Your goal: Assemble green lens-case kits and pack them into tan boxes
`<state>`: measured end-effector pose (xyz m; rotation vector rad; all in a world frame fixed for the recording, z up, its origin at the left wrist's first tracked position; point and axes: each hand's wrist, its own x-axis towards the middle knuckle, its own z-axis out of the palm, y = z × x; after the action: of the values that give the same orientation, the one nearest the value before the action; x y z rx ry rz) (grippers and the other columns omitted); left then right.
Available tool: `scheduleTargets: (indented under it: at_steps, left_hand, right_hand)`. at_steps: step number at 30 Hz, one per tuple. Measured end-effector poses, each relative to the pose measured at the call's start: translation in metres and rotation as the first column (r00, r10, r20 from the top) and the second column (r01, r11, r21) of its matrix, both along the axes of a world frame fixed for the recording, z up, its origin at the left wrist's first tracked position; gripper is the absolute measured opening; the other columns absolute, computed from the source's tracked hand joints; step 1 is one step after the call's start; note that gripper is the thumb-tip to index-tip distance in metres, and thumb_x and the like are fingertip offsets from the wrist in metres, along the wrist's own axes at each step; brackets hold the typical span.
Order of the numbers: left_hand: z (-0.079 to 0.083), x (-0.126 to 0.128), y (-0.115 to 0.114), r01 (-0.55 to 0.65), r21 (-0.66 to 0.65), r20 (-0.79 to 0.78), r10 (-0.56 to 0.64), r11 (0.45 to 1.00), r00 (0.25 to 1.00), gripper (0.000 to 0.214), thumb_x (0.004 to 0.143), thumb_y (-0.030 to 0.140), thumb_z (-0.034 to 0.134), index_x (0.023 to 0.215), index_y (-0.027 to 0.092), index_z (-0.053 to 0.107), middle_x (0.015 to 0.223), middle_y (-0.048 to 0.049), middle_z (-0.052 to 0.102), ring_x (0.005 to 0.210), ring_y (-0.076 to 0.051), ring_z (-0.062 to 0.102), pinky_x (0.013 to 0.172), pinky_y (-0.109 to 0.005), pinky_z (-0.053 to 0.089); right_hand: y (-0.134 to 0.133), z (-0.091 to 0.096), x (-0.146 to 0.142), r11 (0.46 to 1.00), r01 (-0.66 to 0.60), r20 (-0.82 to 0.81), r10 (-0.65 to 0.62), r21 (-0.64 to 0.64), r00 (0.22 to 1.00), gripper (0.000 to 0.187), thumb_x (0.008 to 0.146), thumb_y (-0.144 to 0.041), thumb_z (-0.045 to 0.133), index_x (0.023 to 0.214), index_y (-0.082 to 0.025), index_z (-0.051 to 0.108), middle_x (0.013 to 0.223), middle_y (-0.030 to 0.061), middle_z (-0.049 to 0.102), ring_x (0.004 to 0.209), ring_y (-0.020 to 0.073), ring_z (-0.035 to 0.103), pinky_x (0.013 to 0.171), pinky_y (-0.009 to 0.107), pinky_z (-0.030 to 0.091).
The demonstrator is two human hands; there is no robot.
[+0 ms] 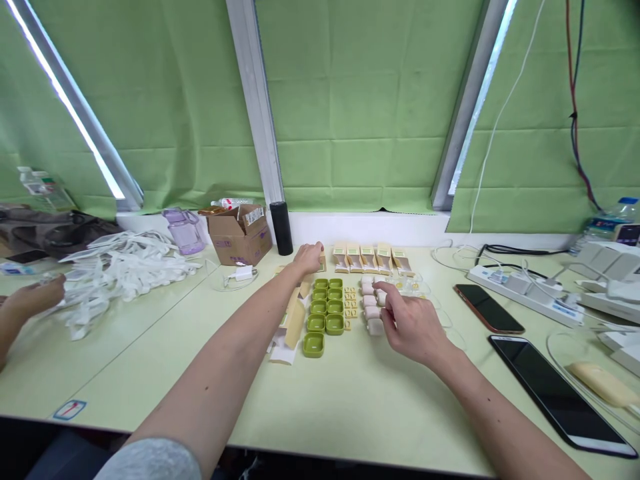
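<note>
My left hand (307, 260) reaches to the far part of the table, its fingers closed on a small cream paper box (322, 263). Under and beside that forearm lie more opened paper boxes (296, 323). Two columns of olive-green square cases (313, 345) stand between my hands. Small yellow ring-like pieces (348, 325) line up to their right. My right hand (414, 328) hovers at pale pink and white rounded cases (375, 327), index finger and thumb apart with nothing visible between them; its other fingers are curled and partly hidden.
A row of open paper boxes (367, 259) stands at the back, with clear plastic pieces (413, 283) nearby. Two phones (489, 308) and a power strip (525, 293) lie right. Leftward are a cardboard box (240, 237), a white strap pile (133, 267) and another person's hand (37, 297).
</note>
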<state>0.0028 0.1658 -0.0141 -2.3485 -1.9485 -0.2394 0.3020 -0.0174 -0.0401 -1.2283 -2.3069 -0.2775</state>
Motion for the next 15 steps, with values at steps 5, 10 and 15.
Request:
scheduleTargets:
  at_steps: [5,10,15]
  left_hand:
    - [0.005,0.008,-0.018,0.014,0.055,-0.054,-0.011,0.998,0.998,0.060,0.087,0.015,0.064,0.146,0.018,0.052,0.156,-0.0200,0.047,0.148,-0.037,0.040,0.122,-0.052,0.035]
    - [0.009,0.025,-0.035,-0.009,-0.077,-0.101,0.002,0.997,0.995,0.048,0.084,0.014,0.068,0.131,0.015,0.065,0.149,-0.0214,0.051,0.116,-0.033,0.070,0.103,-0.045,0.055]
    - [0.000,0.038,-0.033,-0.042,-0.198,-0.104,0.022,0.979,0.994,0.039,0.085,0.018,0.073,0.123,0.013,0.070,0.145,-0.0218,0.055,0.106,-0.030,0.075,0.087,-0.038,0.063]
  right_hand:
    - [-0.001,-0.001,-0.002,1.000,0.003,0.004,-0.003,0.029,1.000,0.054,0.090,-0.015,0.049,0.144,-0.019,0.044,0.070,-0.0002,0.072,0.058,0.0222,0.064,0.059,0.033,0.019]
    - [-0.001,-0.003,-0.004,0.999,-0.019,-0.004,0.019,0.037,1.000,0.053,0.092,-0.016,0.049,0.145,-0.018,0.045,0.071,-0.0008,0.071,0.058,0.0210,0.062,0.059,0.032,0.020]
    - [-0.002,-0.005,-0.005,0.999,-0.019,-0.008,0.019,0.047,1.000,0.055,0.090,-0.016,0.050,0.144,-0.018,0.047,0.071,-0.0011,0.072,0.057,0.0203,0.061,0.059,0.032,0.020]
